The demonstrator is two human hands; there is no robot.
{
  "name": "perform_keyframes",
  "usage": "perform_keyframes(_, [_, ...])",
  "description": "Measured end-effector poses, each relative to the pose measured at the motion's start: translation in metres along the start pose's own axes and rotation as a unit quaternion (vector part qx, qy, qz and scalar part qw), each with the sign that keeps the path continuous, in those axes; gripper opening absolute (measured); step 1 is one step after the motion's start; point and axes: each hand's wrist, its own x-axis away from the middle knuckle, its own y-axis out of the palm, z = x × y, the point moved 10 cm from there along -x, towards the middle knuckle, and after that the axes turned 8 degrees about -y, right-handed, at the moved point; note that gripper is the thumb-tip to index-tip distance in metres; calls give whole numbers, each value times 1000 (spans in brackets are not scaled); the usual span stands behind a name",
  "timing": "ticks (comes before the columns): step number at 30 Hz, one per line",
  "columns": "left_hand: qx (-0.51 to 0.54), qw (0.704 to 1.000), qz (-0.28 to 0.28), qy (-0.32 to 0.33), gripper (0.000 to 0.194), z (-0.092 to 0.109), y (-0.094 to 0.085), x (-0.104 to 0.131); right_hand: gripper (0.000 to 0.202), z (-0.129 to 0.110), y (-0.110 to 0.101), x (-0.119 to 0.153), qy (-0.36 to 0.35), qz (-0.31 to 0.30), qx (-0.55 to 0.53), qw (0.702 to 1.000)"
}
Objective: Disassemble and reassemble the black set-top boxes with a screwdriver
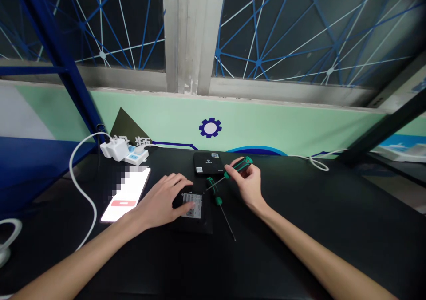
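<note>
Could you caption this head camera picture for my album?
Left hand resting on a labelled black device, right hand pointing a green-handled screwdriver at it.

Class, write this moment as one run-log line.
left hand: resting on black device | right hand: holding green screwdriver, tip at device | second screwdriver: beside device

Flat black case (205, 215) (label (196, 205) up), held green-handled screwdriver (226, 175) slanting down toward it

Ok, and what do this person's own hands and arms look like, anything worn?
The left hand and right hand are ungloved, with no rings visible. The forearms are bare too: no sleeve, watch, bracelet or cable shows on either.
</note>
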Motion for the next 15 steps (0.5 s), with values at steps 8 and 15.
perform_keyframes(8, [-20, 992, 60, -113, 21, -31, -18, -3, 35, 0, 4, 1, 5, -4, -4, 1000])
perform_keyframes(15, [-29, 987, 17, -159, 22, -39, -12, -4, 38, 0, 18, 13, 24, -46, -7, 999])
